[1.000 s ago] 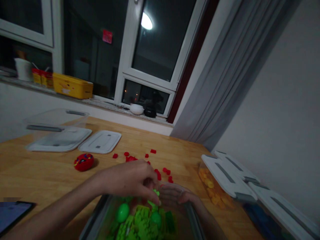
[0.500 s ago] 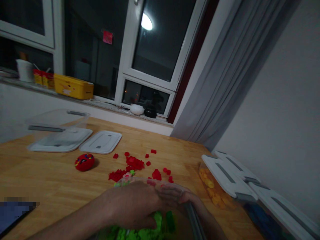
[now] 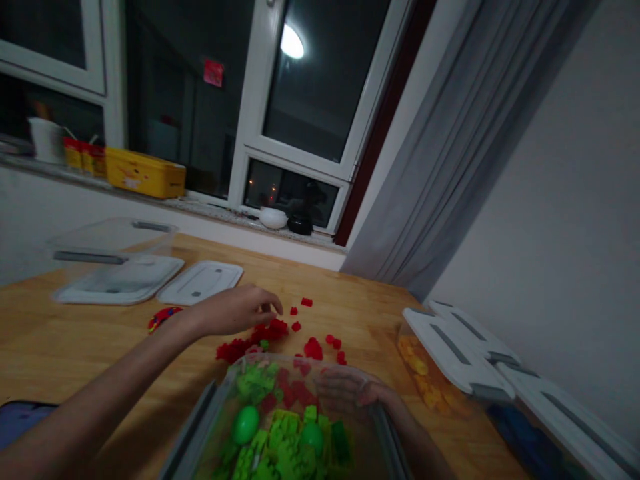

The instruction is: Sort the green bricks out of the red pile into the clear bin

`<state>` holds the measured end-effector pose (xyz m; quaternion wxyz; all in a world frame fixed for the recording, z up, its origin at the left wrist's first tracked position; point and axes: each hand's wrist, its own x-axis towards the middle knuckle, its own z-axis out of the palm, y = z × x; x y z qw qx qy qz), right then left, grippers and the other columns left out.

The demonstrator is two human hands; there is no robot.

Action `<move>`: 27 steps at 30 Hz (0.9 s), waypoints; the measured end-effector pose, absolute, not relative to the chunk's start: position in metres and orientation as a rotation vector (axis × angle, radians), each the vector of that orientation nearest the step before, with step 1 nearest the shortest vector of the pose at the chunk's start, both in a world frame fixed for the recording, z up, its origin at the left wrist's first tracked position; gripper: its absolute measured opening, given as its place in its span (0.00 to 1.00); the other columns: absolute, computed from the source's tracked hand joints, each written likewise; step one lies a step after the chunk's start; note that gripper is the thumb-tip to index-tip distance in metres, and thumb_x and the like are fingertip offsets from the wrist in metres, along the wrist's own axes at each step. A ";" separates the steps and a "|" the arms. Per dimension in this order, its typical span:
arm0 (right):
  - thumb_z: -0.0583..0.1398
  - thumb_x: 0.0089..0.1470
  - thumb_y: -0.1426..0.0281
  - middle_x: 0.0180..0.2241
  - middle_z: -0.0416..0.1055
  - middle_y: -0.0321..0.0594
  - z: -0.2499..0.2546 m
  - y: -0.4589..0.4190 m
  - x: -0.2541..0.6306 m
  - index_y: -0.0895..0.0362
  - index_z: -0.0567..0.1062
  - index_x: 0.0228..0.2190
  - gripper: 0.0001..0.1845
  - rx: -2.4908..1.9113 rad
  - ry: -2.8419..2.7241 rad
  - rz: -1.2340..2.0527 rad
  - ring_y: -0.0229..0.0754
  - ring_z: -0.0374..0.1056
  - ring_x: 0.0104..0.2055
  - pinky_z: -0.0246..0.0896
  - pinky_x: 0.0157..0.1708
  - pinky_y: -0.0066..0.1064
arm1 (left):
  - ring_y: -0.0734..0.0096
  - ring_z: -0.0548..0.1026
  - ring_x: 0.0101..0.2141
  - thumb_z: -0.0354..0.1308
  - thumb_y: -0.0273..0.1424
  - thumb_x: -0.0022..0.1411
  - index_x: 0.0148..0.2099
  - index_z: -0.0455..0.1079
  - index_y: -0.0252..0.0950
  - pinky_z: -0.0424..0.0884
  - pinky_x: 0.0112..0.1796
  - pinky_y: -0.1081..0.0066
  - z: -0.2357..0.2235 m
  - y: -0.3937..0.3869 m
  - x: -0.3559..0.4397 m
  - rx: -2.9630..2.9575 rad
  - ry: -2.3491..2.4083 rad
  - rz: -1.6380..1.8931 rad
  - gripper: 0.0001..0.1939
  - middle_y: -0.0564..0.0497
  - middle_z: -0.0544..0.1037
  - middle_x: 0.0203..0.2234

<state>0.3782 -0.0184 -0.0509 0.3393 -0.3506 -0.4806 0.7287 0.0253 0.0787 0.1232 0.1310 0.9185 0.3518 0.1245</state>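
In the head view, my left hand (image 3: 240, 310) hovers just over a pile of red toy blocks (image 3: 270, 330), fingers loosely bent and apart, with nothing visible in them. My right hand (image 3: 377, 393) grips the far right corner of a clear plastic box (image 3: 360, 440), its fingers pressed along the outside of the far wall. Inside that box lie green toy blocks (image 3: 285, 440) and two green egg-shaped pieces, one of them a green egg (image 3: 246, 425). More red blocks (image 3: 313, 349) are scattered beyond the box.
A red patterned round object (image 3: 163, 317) is partly behind my left forearm. Back left are an empty clear container (image 3: 110, 237) and a white lid (image 3: 203, 283). White-lidded boxes (image 3: 450, 350) stand right, one with orange pieces. A phone-like dark device (image 3: 23, 423) lies lower left.
My left hand has moved from above the box, forward and left, to the red pile. The box's green contents now show. My right hand stays at the box.
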 end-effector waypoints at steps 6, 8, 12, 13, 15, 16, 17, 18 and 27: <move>0.69 0.36 0.69 0.66 0.74 0.53 -0.055 -0.018 0.380 0.54 0.82 0.53 0.37 -0.892 -1.253 1.878 0.65 0.61 0.74 0.44 0.76 0.61 | 0.58 0.85 0.42 0.61 0.24 0.61 0.46 0.87 0.41 0.71 0.40 0.70 0.077 0.114 0.024 2.695 1.120 0.001 0.16 0.46 0.90 0.42; 0.68 0.36 0.68 0.66 0.74 0.54 -0.059 -0.017 0.381 0.55 0.82 0.53 0.38 -0.866 -1.241 1.883 0.65 0.62 0.74 0.43 0.76 0.61 | 0.56 0.85 0.39 0.64 0.25 0.57 0.42 0.88 0.43 0.70 0.35 0.70 0.066 0.118 0.027 2.682 1.159 -0.040 0.15 0.47 0.91 0.38; 0.67 0.36 0.70 0.67 0.73 0.53 -0.066 -0.015 0.383 0.54 0.81 0.55 0.39 -0.844 -1.238 1.912 0.64 0.61 0.74 0.47 0.75 0.60 | 0.51 0.86 0.38 0.65 0.28 0.53 0.40 0.89 0.44 0.67 0.31 0.67 0.053 0.118 0.031 2.696 1.213 -0.031 0.14 0.45 0.90 0.35; 0.66 0.35 0.70 0.67 0.73 0.52 -0.067 -0.015 0.383 0.54 0.81 0.55 0.39 -0.830 -1.241 1.904 0.63 0.62 0.74 0.48 0.75 0.58 | 0.51 0.86 0.39 0.64 0.28 0.54 0.41 0.89 0.44 0.68 0.31 0.67 0.051 0.117 0.031 2.705 1.208 -0.012 0.15 0.45 0.90 0.36; 0.66 0.36 0.71 0.66 0.74 0.51 -0.070 -0.015 0.383 0.54 0.81 0.55 0.39 -0.803 -1.240 1.876 0.61 0.63 0.73 0.49 0.75 0.57 | 0.51 0.86 0.40 0.62 0.27 0.55 0.42 0.89 0.44 0.69 0.33 0.66 0.049 0.115 0.032 2.719 1.190 0.037 0.16 0.46 0.91 0.37; 0.65 0.37 0.71 0.66 0.75 0.50 -0.070 -0.014 0.383 0.54 0.81 0.55 0.38 -0.808 -1.236 1.872 0.60 0.64 0.73 0.49 0.75 0.56 | 0.50 0.86 0.41 0.61 0.27 0.55 0.43 0.89 0.44 0.69 0.34 0.66 0.049 0.114 0.032 2.722 1.183 0.060 0.17 0.46 0.91 0.38; 0.66 0.37 0.71 0.65 0.75 0.50 -0.071 -0.013 0.383 0.53 0.81 0.54 0.37 -0.827 -1.234 1.882 0.60 0.64 0.73 0.48 0.75 0.56 | 0.50 0.86 0.42 0.62 0.27 0.56 0.43 0.88 0.44 0.70 0.34 0.66 0.048 0.113 0.033 2.721 1.178 0.075 0.17 0.46 0.91 0.38; 0.66 0.38 0.71 0.65 0.76 0.50 -0.071 -0.011 0.383 0.53 0.81 0.54 0.37 -0.849 -1.232 1.898 0.60 0.64 0.73 0.48 0.76 0.56 | 0.50 0.86 0.42 0.62 0.28 0.55 0.42 0.88 0.44 0.70 0.34 0.66 0.048 0.113 0.033 2.716 1.175 0.082 0.16 0.45 0.91 0.38; 0.68 0.45 0.66 0.68 0.72 0.51 -0.062 -0.015 0.385 0.53 0.81 0.55 0.33 -0.836 -1.299 1.897 0.58 0.64 0.73 0.47 0.75 0.54 | 0.50 0.87 0.41 0.59 0.34 0.64 0.42 0.88 0.43 0.72 0.37 0.63 0.044 0.112 0.043 2.715 1.061 0.068 0.15 0.42 0.90 0.40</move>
